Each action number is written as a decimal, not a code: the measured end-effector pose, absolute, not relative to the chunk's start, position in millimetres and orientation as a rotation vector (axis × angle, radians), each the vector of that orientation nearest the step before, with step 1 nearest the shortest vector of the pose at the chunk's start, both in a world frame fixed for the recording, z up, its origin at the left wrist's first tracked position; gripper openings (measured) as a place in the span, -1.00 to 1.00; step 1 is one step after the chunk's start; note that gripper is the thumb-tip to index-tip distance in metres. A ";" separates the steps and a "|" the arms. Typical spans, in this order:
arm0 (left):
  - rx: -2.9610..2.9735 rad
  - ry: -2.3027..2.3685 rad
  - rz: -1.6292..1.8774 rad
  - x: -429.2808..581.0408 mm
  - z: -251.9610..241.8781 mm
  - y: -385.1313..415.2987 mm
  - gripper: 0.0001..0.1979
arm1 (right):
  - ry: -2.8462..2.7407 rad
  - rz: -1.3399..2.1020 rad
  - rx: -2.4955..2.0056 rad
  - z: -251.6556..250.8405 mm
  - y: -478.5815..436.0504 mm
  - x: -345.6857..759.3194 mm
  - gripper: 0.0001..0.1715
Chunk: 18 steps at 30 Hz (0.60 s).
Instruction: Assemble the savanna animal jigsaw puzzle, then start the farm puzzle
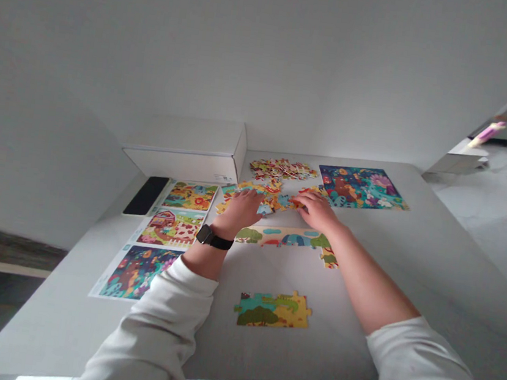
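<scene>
My left hand (242, 210), with a black watch (214, 237) on its wrist, lies palm down over loose puzzle pieces (270, 203), its fingers stretched out and apart. Just to the right, my right hand (318, 210) has its thumb and fingers closed at an orange puzzle piece (296, 202) at the pile's edge. Below both hands lies a joined strip of puzzle (271, 235) with trees and a blue elephant; my left wrist and right forearm are near its ends. Closer to me rests a joined puzzle section (273, 309) showing a green crocodile and a tree.
A second heap of pieces (284, 169) lies by the wall. At the back right is a dark-blue picture puzzle (362, 188). A white box (185, 147) stands at the back left, near a black phone-like slab (146, 195) and a picture sheet (141, 228), partly covered by my left arm.
</scene>
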<state>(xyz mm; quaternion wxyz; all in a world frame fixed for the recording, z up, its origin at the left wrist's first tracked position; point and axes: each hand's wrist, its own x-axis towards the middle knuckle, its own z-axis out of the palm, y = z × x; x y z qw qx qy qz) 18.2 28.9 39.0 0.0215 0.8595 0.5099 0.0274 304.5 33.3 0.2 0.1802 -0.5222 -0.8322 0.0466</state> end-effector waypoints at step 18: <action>2.723 1.388 0.179 17.8 21.8 39.3 -0.66 | -2.296 0.105 -1.556 -0.4 31.3 299.1 -0.66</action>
